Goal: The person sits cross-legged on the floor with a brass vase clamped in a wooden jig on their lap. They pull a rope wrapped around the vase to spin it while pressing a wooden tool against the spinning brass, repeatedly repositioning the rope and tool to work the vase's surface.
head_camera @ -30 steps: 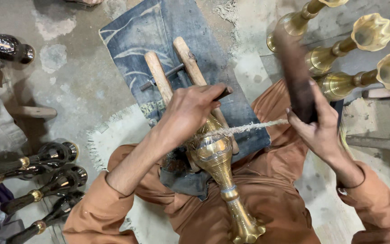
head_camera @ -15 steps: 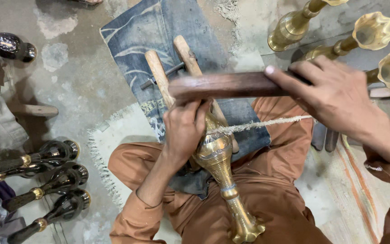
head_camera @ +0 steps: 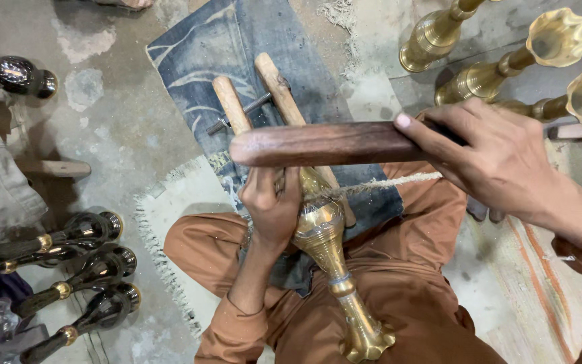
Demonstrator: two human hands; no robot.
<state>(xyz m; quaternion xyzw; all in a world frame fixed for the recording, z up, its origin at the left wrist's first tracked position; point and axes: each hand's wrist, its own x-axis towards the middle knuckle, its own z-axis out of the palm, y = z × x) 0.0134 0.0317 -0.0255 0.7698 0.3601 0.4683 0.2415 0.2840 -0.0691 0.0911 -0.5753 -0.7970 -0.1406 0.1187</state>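
- Floor: bare grey concrete, stained and patchy. I'm sitting cross-legged on it, brown trousers, brown sleeves.
- Folded denim cloth spread on the floor just beyond my left hand, running under the work. Pale fringed mat under my knees; striped rug below my right hand.
- Two wooden bars joined by a metal rod lie on the denim, just past my left hand, angled away from me.
- Left hand: closed around the upper body of the brass vase, fingers wrapped, grip firm.
- Brass vase: lying across my lap, flared scalloped foot pointing toward me, top end hidden under my left hand and the stick. Banded, ribbed body, polished gold tone with a dull patch near the top.
- Right hand: clamped on one end of a dark wooden stick, held level above the vase, crossing over my left hand.
- Frayed cord runs taut from the vase's top toward my right hand, under the stick.
- Beyond my right hand: more brass vases, lying down, flared mouths showing.
- Left of my left hand: row of dark glossy vases with brass bands, on the floor.
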